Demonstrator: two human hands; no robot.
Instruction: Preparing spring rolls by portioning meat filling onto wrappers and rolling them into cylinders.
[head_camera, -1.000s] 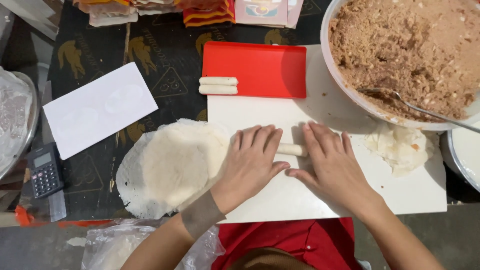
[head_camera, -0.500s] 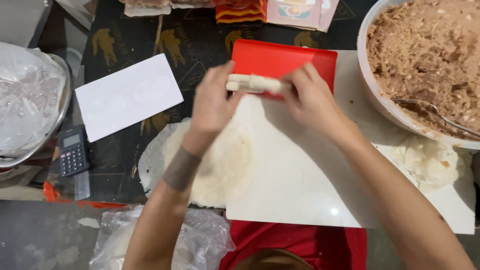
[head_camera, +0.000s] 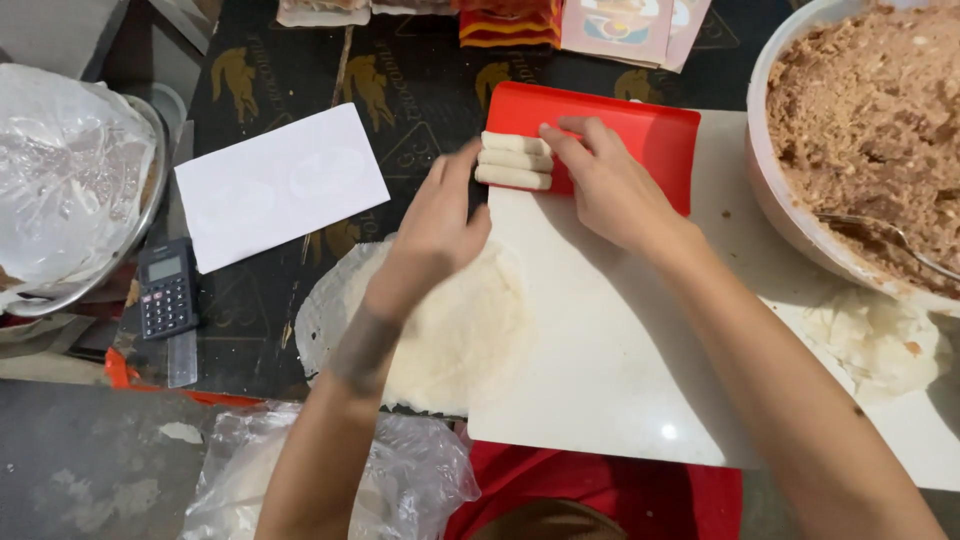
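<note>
Three pale rolled wraps (head_camera: 514, 160) lie side by side on the left end of a red tray (head_camera: 650, 135). My right hand (head_camera: 600, 185) rests its fingertips against the right ends of the rolls. My left hand (head_camera: 440, 225) sits just left of the rolls, fingers touching their left ends, holding nothing. A stack of round white wrappers (head_camera: 450, 330) lies under my left wrist, partly on the white cutting board (head_camera: 620, 370).
A big bowl of brown minced filling (head_camera: 870, 110) with a spoon (head_camera: 890, 240) stands at the right. Torn wrapper scraps (head_camera: 875, 335) lie below it. A white paper (head_camera: 280, 185), a calculator (head_camera: 165, 290) and a plastic-lined metal bowl (head_camera: 60, 180) sit at the left.
One second ago both hands rolled a wrap on the white board. They then carried it up to the red tray, where it now lies as the third roll beside the other two.
</note>
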